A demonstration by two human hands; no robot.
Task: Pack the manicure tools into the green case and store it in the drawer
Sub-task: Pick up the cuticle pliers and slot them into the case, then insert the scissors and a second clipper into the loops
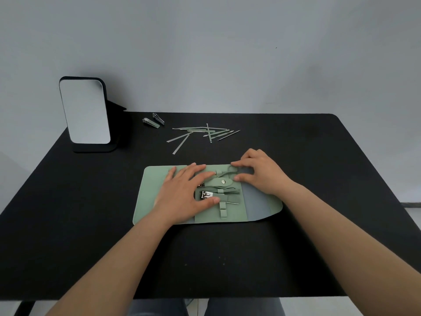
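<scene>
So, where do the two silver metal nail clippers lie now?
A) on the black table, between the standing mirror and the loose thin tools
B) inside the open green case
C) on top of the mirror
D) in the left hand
A: the two silver metal nail clippers lie on the black table, right of the standing mirror and left of the loose thin tools.

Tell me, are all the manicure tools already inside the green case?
No, a pile of thin tools and two nail clippers lie behind the green case.

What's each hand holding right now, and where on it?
Left hand lies flat on the open green case, holding nothing. Right hand pinches the scissors at the handle loops, near the case's top edge.
</scene>
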